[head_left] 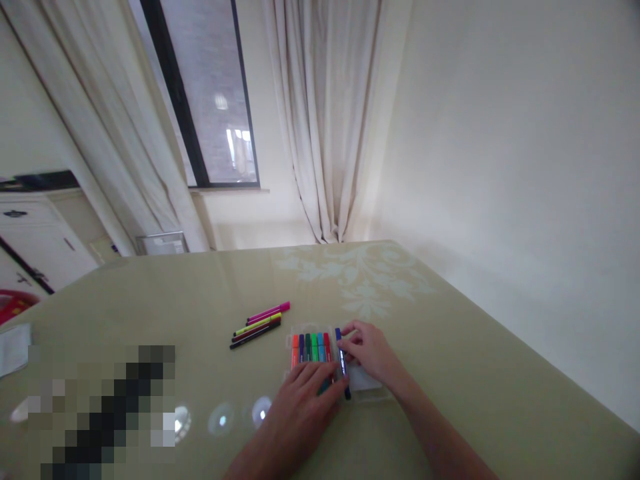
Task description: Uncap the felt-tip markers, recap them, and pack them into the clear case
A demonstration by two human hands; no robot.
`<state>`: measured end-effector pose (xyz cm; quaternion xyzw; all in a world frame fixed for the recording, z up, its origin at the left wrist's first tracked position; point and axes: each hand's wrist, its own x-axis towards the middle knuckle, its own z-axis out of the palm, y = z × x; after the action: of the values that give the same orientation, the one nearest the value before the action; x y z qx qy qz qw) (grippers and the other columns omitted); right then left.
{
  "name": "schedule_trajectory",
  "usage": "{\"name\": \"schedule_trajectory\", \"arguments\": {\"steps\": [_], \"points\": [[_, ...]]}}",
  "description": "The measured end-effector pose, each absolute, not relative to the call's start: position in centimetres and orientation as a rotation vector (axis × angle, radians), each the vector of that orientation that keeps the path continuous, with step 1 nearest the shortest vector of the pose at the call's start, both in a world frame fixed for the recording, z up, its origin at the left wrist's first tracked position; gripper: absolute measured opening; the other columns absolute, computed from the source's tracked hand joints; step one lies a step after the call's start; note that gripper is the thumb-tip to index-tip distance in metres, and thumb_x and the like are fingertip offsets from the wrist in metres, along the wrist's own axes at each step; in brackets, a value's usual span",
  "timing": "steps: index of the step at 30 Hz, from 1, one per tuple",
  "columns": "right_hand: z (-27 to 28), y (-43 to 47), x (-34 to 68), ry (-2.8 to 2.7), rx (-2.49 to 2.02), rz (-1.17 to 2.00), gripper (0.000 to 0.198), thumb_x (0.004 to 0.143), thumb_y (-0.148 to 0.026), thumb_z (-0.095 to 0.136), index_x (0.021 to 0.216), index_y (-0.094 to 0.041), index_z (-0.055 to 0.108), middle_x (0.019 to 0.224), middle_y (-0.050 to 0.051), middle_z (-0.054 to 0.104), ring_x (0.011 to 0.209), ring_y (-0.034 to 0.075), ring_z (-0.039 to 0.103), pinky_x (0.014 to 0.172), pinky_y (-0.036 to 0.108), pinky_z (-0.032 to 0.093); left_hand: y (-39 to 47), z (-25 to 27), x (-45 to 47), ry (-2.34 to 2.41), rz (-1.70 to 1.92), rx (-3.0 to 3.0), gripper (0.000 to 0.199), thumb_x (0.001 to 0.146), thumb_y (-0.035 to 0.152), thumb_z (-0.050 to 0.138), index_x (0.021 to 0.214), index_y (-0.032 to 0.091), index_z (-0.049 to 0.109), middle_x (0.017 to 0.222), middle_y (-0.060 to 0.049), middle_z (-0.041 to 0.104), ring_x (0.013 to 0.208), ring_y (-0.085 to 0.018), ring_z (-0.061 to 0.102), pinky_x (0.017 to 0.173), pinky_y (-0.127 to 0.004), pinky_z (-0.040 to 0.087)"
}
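A clear plastic marker case (pixel 289 342) lies open on the table, with a row of colored markers (pixel 314 347) in its left half. My left hand (pixel 313 397) rests over the lower part of that row, fingers stretched out and lying on the markers. Its thumb reaches the lower end of a blue marker (pixel 342 360). My right hand (pixel 370 350) pinches this blue marker near its upper end, between thumb and fingers. The blue marker lies along the middle of the case, slightly tilted. Beneath my right hand is a white card (pixel 364 378) in the case's right half.
Left of the case lie several loose markers: pink (pixel 269 312), yellow (pixel 258 324), dark red and black (pixel 255 335). The glossy table (pixel 175 307) meets a white wall (pixel 525 167) on the right. A blurred-out dark patch (pixel 107 413) covers the lower left.
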<state>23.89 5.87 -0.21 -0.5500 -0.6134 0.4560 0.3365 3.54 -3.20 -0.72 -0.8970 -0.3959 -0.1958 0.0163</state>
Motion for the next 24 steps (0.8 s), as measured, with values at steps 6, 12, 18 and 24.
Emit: {"name": "schedule_trajectory", "arguments": {"steps": [6, 12, 18, 24], "points": [[0.4, 5.3, 23.3, -1.787, -1.539, 0.949, 0.010, 0.081, -0.012, 0.071, 0.087, -0.019, 0.066, 0.066, -0.002, 0.070, 0.060, 0.013, 0.065, 0.061, 0.024, 0.046, -3.1, -1.5, 3.9, -1.191, -0.601, -2.772, 0.037, 0.101, 0.022, 0.055, 0.137, 0.031, 0.057, 0.138, -0.001, 0.063, 0.122, -0.023, 0.058, 0.105, -0.039, 0.048], [0.7, 5.0, 23.3, -1.936, -1.597, 0.750, 0.007, 0.080, -0.015, 0.074, 0.085, -0.020, 0.070, 0.074, 0.000, 0.072, 0.070, 0.015, 0.064, 0.066, 0.026, 0.042, -3.5, -0.9, 4.3, -1.254, -0.639, -2.810, 0.038, 0.099, 0.026, 0.059, 0.136, 0.033, 0.058, 0.137, -0.001, 0.064, 0.122, -0.022, 0.059, 0.105, -0.040, 0.049], [1.1, 5.0, 23.6, -1.941, -1.587, 0.707, 0.002, 0.086, -0.021, 0.071, 0.085, -0.019, 0.072, 0.076, 0.002, 0.072, 0.072, 0.016, 0.063, 0.068, 0.027, 0.041, -1.5, -0.7, 1.2, -1.621, -0.824, -2.543, 0.036, 0.104, 0.027, 0.044, 0.137, 0.028, 0.058, 0.135, -0.005, 0.065, 0.120, -0.021, 0.059, 0.104, -0.039, 0.049], [1.3, 5.0, 23.3, -1.917, -1.581, 0.665, 0.008, 0.088, -0.025, 0.068, 0.083, -0.020, 0.071, 0.077, 0.003, 0.072, 0.071, 0.016, 0.063, 0.066, 0.027, 0.040, 0.3, -0.5, -4.2, -2.188, -0.443, -1.870, 0.035, 0.101, 0.018, 0.040, 0.128, 0.015, 0.062, 0.125, -0.013, 0.066, 0.114, -0.031, 0.058, 0.093, -0.045, 0.048]]}}
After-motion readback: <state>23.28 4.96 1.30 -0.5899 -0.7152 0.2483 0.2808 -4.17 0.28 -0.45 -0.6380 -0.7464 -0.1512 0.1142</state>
